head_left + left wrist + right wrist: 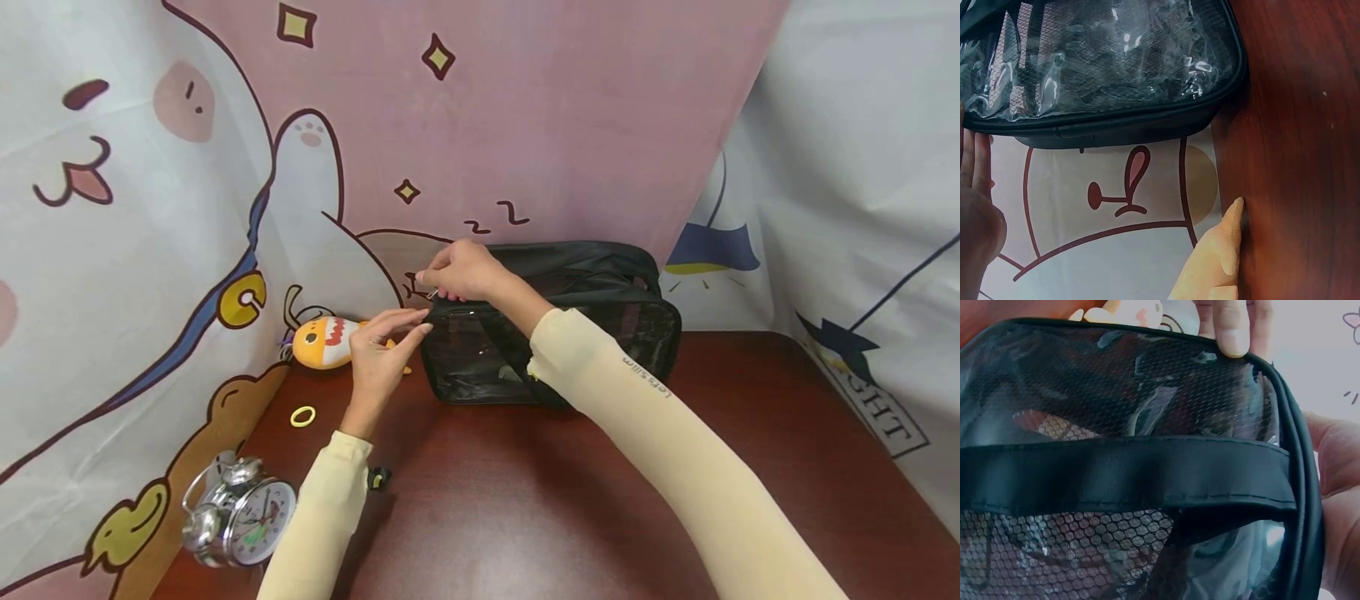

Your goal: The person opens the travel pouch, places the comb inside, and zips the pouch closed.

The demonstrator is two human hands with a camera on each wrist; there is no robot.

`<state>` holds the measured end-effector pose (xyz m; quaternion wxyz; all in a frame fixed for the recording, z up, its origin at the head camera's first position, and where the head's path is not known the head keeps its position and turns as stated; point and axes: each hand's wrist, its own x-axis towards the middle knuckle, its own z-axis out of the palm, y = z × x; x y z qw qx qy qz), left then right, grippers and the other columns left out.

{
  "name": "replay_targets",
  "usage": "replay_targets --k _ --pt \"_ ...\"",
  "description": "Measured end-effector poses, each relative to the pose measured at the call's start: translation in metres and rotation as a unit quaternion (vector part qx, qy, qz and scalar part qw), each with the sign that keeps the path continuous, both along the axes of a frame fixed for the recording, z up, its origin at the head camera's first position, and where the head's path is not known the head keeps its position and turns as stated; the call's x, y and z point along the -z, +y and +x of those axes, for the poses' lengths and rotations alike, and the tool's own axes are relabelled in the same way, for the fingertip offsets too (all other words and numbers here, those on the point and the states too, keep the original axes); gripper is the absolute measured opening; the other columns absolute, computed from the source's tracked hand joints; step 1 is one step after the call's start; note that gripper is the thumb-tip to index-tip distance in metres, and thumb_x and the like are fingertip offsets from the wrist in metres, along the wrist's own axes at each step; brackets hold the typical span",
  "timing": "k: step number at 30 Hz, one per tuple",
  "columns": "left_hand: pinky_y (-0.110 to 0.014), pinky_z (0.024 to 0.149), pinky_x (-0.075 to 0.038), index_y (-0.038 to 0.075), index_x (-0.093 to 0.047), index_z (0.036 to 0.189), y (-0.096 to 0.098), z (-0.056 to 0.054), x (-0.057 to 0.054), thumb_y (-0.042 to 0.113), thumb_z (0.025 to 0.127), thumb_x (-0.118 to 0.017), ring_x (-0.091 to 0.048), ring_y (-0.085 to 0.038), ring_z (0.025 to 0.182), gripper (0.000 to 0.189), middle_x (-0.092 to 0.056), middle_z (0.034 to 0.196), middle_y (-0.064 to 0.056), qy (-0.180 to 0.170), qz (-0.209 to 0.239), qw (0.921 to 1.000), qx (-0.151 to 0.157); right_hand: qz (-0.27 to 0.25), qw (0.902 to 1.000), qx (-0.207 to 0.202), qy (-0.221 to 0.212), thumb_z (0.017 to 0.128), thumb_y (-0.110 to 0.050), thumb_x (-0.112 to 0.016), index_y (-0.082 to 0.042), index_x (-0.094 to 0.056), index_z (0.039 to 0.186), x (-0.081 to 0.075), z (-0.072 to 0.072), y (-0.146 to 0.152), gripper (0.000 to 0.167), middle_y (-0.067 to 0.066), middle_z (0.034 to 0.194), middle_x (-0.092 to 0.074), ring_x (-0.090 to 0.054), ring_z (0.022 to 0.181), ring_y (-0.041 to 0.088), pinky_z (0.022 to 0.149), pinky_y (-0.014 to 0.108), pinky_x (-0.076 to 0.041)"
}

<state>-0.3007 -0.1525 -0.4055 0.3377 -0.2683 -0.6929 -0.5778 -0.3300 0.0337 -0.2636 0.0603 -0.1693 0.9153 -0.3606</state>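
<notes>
A black bag [555, 333] with clear panels, mesh and a dark strap [1122, 472] stands on the table against the wall cloth. My left hand [380, 354] pinches its upper left corner. In the right wrist view, the left thumb [1233, 337] presses on the clear panel's edge, with other fingers behind the rim. Above that corner, my right hand [468, 271] bends over the bag's top edge, thumb and forefinger together at a small metal zipper pull [432, 294]. The right palm shows beside the bag's side edge in the right wrist view.
An orange and white shark toy [322, 342] lies left of the bag, by the wall. Nearer are a yellow ring [303, 417], a silver twin-bell alarm clock [262, 521] and a small black and yellow item [378, 477] beside the left sleeve.
</notes>
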Motion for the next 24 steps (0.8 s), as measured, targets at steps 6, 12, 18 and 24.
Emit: replay_targets --k 6,12,18,24 --pt "-0.022 0.074 -0.061 0.015 -0.085 0.110 -0.0006 -0.0002 0.0008 0.006 0.088 -0.086 -0.077 -0.010 0.085 0.024 -0.079 0.099 -0.009 -0.005 -0.002 1.0000 -0.003 0.071 0.9974 -0.007 0.004 0.105 -0.046 -0.062 -0.012 -0.078 0.121 0.0000 -0.0027 -0.0036 0.040 0.000 0.079 -0.069 -0.066 0.083 0.017 0.076 0.031 -0.052" --pt "-0.021 0.072 -0.060 0.016 -0.085 0.111 -0.0003 -0.0007 0.0019 0.007 0.088 -0.086 -0.077 -0.010 0.085 0.025 -0.079 0.098 -0.008 -0.001 0.000 1.0000 -0.001 0.081 0.9966 -0.009 0.014 0.104 -0.045 -0.064 -0.013 -0.077 0.110 0.0031 -0.0029 -0.0026 0.035 0.000 0.080 -0.069 -0.066 0.080 0.017 0.072 0.030 -0.051" --pt "-0.021 0.076 -0.061 0.016 -0.085 0.110 -0.0001 -0.0013 0.0022 0.007 0.087 -0.087 -0.077 -0.011 0.085 0.025 -0.079 0.099 -0.010 0.003 0.004 1.0000 -0.002 0.089 0.9953 -0.003 0.039 0.100 -0.037 -0.073 -0.013 -0.072 0.086 0.0047 -0.0032 -0.0038 0.028 0.000 0.079 -0.067 -0.063 0.075 0.017 0.069 0.030 -0.050" --pt "-0.022 0.078 -0.062 0.016 -0.085 0.110 -0.0008 -0.0004 0.0025 0.008 0.087 -0.087 -0.077 -0.011 0.085 0.024 -0.080 0.099 -0.010 0.001 0.006 1.0000 -0.003 0.105 0.9930 0.001 0.054 0.098 -0.024 -0.070 -0.016 -0.065 0.072 0.0024 -0.0034 -0.0031 0.028 -0.004 0.066 -0.064 -0.063 0.068 0.015 0.069 0.029 -0.049"
